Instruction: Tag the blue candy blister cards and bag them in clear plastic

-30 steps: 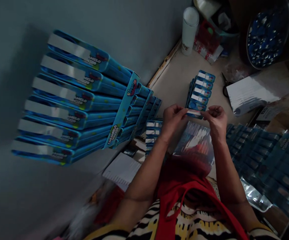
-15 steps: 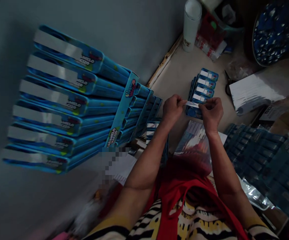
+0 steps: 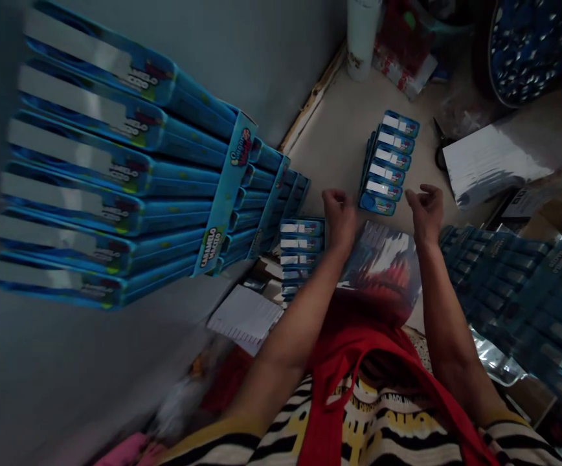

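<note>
The grey wall (image 3: 271, 58) fills the left side and meets the floor (image 3: 339, 142) along a pale skirting that runs up toward the top edge. Banded boxes (image 3: 116, 168), blue and long, lean in a tall bundle against that wall and close off the left. On the right, a heap of darker blue packs (image 3: 514, 285) crowds in from the frame edge to just beside the right forearm. The bare floor between these two masses is a narrow wedge that widens away from the person.

A white sheet (image 3: 494, 165) lies beyond the packs, and a dark bowl (image 3: 528, 45) of small blue pieces sits in the top right corner. A clear bag (image 3: 382, 259) rests between the forearms.

The packets (image 3: 388, 165) stand in a short overlapping row on the open floor, just beyond and between the hands. A smaller stack (image 3: 300, 243) lies left of the left wrist, with a white pad (image 3: 245, 317) nearer the person. A white cup (image 3: 361, 29) stands by the skirting.

The left hand (image 3: 340, 212) is drawn into a loose fist, with nothing showing in it. The right hand (image 3: 425, 207) is half curled with the thumb apart from the fingers, and it is empty as far as shows. Scissors (image 3: 440, 152) lie at the sheet's near corner.
</note>
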Demonstrator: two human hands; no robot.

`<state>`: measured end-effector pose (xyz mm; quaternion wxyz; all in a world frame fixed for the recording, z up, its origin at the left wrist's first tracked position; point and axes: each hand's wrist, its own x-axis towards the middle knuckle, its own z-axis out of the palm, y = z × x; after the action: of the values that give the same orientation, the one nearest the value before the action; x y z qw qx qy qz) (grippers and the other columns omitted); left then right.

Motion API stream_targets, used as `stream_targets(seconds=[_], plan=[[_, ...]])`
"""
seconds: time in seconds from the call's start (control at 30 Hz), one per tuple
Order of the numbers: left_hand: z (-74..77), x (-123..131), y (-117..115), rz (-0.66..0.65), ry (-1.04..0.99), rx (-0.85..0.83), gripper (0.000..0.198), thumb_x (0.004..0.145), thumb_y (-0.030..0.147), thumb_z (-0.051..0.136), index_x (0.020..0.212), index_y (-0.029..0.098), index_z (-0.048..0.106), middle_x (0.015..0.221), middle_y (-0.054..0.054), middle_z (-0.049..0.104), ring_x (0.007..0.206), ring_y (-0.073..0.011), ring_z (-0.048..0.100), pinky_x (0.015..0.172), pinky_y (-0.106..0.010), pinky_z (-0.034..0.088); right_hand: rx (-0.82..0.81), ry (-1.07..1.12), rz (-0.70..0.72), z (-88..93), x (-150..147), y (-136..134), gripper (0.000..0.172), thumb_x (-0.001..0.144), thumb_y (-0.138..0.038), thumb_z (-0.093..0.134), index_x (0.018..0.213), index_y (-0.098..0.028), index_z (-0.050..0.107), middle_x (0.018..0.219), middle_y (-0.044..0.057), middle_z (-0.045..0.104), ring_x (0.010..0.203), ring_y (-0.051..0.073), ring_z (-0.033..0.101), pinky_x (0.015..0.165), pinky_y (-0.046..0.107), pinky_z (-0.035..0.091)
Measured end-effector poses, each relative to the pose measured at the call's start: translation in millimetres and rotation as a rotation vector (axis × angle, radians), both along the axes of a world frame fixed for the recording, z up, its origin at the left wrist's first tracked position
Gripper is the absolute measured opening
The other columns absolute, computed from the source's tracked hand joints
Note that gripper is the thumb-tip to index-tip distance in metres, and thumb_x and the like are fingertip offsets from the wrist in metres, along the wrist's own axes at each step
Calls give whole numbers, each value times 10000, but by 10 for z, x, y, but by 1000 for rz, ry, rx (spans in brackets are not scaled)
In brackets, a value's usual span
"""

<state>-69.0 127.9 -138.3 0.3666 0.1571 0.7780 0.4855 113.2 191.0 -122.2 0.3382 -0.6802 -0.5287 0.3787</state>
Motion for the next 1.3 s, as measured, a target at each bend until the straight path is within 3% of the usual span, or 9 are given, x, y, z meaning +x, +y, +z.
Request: stream_targets(seconds=[0.1, 0.23, 0.33, 0.4, 0.53, 0.77, 0.93, 1.13, 1.3], plan=[[20, 199, -449, 14, 63, 35, 122, 955, 154, 567, 1010, 230, 488, 1006, -29, 615, 922, -172, 626, 870, -299, 516, -40, -293, 155, -15, 271, -304, 428, 1003, -587, 527, 1148, -198, 630, 935, 83, 724, 932, 250, 668, 880, 406, 483], [-11, 453, -780, -347, 22, -19, 106, 912, 133, 616, 972, 211, 580, 934, -38, 683, 884, -202, 676, 873, -329, 543, -236, -718, 640, -25, 396, -598, 441, 909, -268, 686, 1340, -175, 684, 1134, 180, 783, 1177, 369, 609, 1048, 532, 345], [-29, 521, -733, -738, 162, 51, 300, 913, 54, 562, 1162, 177, 676, 1241, -134, 737, 1199, -256, 680, 1084, -404, 505, -279, -668, 782, 14, 393, -655, 549, 861, -82, 601, 1383, -231, 686, 1065, 108, 805, 1166, 318, 613, 1124, 540, 246], [-5, 491, -627, -948, 322, 82, 428, 920, 8, 495, 1262, 177, 692, 1436, -157, 674, 1402, -283, 577, 1252, -499, 350, -238, -610, 777, 81, 421, -655, 553, 869, -67, 568, 1366, -271, 698, 1002, 61, 805, 1142, 285, 625, 1166, 536, 197], [145, 359, -449, -1213, 491, -42, 276, 1002, 136, 525, 1067, 208, 784, 1214, -132, 776, 1253, -340, 657, 1282, -642, 180, -156, -542, 753, 260, 517, -676, 496, 908, -98, 576, 1341, -301, 707, 1005, 29, 802, 1126, 261, 631, 1187, 510, 212], [376, 261, -445, -1251, 492, -167, 257, 1030, 245, 546, 1037, 177, 794, 1164, -135, 789, 1186, -334, 681, 1161, -550, 364, -14, -731, 653, 408, 275, -1040, 354, 1049, -300, 569, 1363, -243, 724, 1327, 124, 737, 1189, 331, 576, 988, 448, 377], [298, 236, -522, -1141, 471, -108, 228, 995, 255, 585, 941, 196, 798, 1034, -132, 800, 996, -293, 706, 1006, -435, 461, -54, -732, 632, 285, 56, -1342, 427, 1111, -324, 414, 1438, -230, 672, 1390, 151, 701, 1167, 321, 602, 990, 461, 406], [236, 193, -574, -1032, 450, -116, 207, 930, 250, 633, 774, 223, 767, 855, -108, 762, 843, -282, 684, 821, -373, 477, 23, -644, 714, 210, 128, -1674, 490, 1059, -209, 490, 1539, -261, 576, 1593, 129, 570, 1302, 332, 575, 1088, 523, 420], [203, 158, -585, -1032, 427, -161, 176, 907, 255, 652, 775, 232, 767, 853, -102, 762, 842, -287, 686, 803, -374, 463, -39, -575, 709, 445, 264, -1793, 279, 1061, -285, 536, 1202, -287, 778, 1238, 84, 787, 1143, 297, 667, 1041, 489, 445]])
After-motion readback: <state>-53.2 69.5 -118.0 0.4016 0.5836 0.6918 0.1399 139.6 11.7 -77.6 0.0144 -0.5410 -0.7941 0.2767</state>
